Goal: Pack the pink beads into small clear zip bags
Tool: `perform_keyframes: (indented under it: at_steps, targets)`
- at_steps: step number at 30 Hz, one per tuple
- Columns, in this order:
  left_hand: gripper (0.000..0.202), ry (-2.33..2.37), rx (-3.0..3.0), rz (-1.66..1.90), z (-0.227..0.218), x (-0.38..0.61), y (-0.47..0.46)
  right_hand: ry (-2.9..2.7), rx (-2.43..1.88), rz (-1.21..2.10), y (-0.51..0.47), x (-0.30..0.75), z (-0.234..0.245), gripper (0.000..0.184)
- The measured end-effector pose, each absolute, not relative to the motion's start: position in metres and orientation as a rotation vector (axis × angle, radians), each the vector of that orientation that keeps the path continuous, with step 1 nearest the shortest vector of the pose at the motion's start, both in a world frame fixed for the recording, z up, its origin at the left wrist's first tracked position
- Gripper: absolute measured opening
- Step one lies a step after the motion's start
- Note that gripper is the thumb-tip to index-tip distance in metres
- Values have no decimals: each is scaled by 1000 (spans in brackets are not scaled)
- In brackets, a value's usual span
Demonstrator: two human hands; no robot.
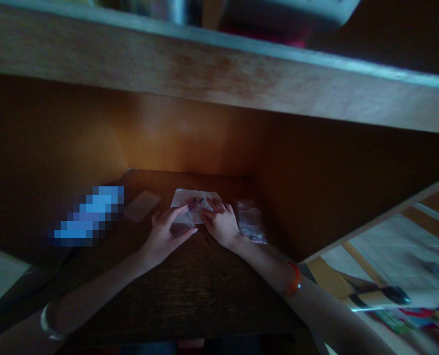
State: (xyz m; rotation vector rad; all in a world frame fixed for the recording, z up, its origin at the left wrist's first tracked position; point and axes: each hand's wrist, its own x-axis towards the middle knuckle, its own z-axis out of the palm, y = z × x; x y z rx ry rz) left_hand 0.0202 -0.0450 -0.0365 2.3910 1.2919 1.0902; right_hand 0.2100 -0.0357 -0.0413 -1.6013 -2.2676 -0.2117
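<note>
A white sheet of paper [178,198] lies on the dark wooden desk, with a small cluster of dark reddish bits [193,203] on it, too small to name. My left hand [163,234] is at the paper's left edge, thumb and forefinger spread apart. A thin, pale strand-like line shows between those fingers; I cannot make out whether they touch it. Over the right part of the paper, my right hand [222,224] has its fingers bent and close together. Whatever its fingertips pinch is hidden or too small to see.
Right of the paper lies a clear zip bag [252,220]. A pale flat rectangle [143,206] and a blurred-out bright blue screen [93,212] are to the left. Wooden side walls enclose the desk [189,291], and a thick shelf edge [219,74] crosses above.
</note>
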Motion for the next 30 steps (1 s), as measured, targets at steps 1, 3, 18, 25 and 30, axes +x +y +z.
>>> perform_keyframes:
  at_steps: [1,3,18,25,30]
  targets:
    - [45,1289,2390,1088,-36,20,-45,-2265,-1592,-214,-36,210,-40,22]
    - [45,1281,2390,1090,-36,20,-45,-2247,-1604,-212,-36,210,-40,22]
    - [53,1252,2451,1056,-38,19,-46,-2003,-1293,-107,-46,212,-28,19]
    - [51,1222,2468,1100,-38,20,-46,-2122,-1123,-34,-55,208,-23,28]
    - [46,1260,2408,1121,-32,20,-48,-2041,-1369,-156,-45,210,-31,25]
